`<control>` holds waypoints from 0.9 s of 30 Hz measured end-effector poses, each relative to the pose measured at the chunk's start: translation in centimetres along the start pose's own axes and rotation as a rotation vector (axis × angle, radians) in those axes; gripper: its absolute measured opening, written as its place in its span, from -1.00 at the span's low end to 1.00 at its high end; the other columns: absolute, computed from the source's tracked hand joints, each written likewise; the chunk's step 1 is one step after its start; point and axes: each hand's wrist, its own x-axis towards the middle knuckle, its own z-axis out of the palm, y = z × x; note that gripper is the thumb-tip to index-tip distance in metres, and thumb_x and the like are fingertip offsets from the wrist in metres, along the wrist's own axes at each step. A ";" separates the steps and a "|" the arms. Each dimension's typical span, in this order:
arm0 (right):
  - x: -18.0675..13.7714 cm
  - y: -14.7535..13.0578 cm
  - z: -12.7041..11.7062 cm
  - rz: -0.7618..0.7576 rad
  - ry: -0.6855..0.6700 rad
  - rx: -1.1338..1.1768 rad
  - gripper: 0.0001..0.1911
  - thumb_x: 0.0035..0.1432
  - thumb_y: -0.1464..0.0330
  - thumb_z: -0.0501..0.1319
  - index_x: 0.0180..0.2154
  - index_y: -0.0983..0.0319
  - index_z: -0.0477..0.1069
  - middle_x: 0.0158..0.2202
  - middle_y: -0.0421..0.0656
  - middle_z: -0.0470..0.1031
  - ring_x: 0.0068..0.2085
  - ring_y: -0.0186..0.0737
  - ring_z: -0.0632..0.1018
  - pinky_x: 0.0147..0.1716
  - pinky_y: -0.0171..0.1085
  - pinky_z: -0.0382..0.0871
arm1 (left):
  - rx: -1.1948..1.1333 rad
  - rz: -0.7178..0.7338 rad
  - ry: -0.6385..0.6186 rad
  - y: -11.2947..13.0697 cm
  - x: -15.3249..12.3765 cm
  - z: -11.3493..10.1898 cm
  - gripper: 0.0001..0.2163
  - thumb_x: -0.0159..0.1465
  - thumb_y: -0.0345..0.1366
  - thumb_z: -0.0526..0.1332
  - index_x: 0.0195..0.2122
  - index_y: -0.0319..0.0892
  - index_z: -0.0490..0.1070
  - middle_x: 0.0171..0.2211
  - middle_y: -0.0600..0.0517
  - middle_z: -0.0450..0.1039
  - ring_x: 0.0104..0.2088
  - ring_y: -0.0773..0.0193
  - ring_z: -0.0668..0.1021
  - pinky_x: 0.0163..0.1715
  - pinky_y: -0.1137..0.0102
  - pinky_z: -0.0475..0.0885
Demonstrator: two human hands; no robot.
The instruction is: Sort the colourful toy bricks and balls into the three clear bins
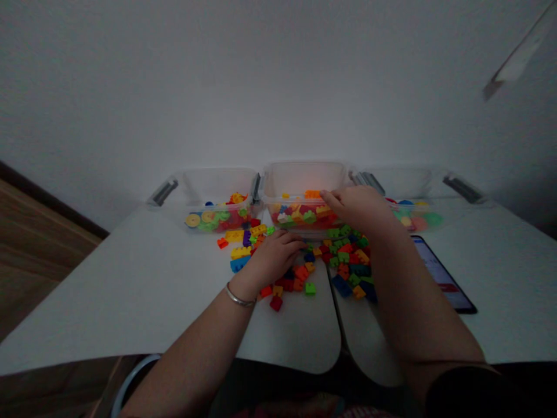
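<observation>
A heap of coloured plastic bricks lies on the white table in front of three clear tubs. My left hand, with a thin bracelet on the wrist, rests curled on the bricks at the heap's left side; what its fingers hold is hidden. My right hand reaches over the front rim of the middle tub, fingers pinched on an orange brick above the bricks inside.
The left tub holds bricks and round discs; the right tub holds round pieces. A phone with a lit screen lies right of my right forearm. A white wall stands behind the tubs. Two tabletops meet at a gap.
</observation>
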 end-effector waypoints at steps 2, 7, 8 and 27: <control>0.0 0.0 0.0 -0.001 0.007 0.000 -0.34 0.36 0.09 -0.23 -0.15 0.28 0.57 -0.25 0.05 0.61 -0.20 -0.02 0.57 -0.15 -0.12 0.31 | -0.022 0.015 0.015 0.0 0.1 0.4 -0.63 0.26 -0.54 0.06 0.02 -0.10 0.44 0.02 0.04 0.48 0.02 0.18 0.41 0.08 0.21 0.38; 0.1 0.0 -0.1 -0.002 0.016 0.024 -0.37 0.35 0.11 -0.21 -0.16 0.27 0.56 -0.23 0.03 0.61 -0.20 -0.04 0.57 -0.16 -0.14 0.31 | -0.019 0.046 -0.006 -0.1 0.1 0.8 -0.69 0.27 -0.49 0.10 -0.01 -0.12 0.46 0.03 0.02 0.48 0.04 0.17 0.40 0.10 0.19 0.35; 0.1 -0.1 -0.1 0.000 0.016 0.031 -0.38 0.35 0.11 -0.20 -0.16 0.27 0.56 -0.23 0.03 0.61 -0.20 -0.04 0.57 -0.17 -0.14 0.31 | -0.007 0.045 -0.009 -0.1 0.1 0.8 -0.72 0.28 -0.46 0.11 -0.03 -0.12 0.47 0.01 0.02 0.48 0.03 0.16 0.40 0.10 0.19 0.35; -3.2 -2.5 -2.7 -0.270 0.126 0.245 -0.75 0.25 0.35 0.08 -0.17 0.19 0.53 -0.21 -0.09 0.60 -0.19 -0.16 0.56 -0.20 -0.24 0.32 | 0.022 -0.173 -0.043 -0.4 -0.1 0.3 -0.79 0.33 -0.40 0.07 -0.14 -0.16 0.49 -0.15 -0.06 0.43 -0.13 0.21 0.49 -0.08 0.28 0.44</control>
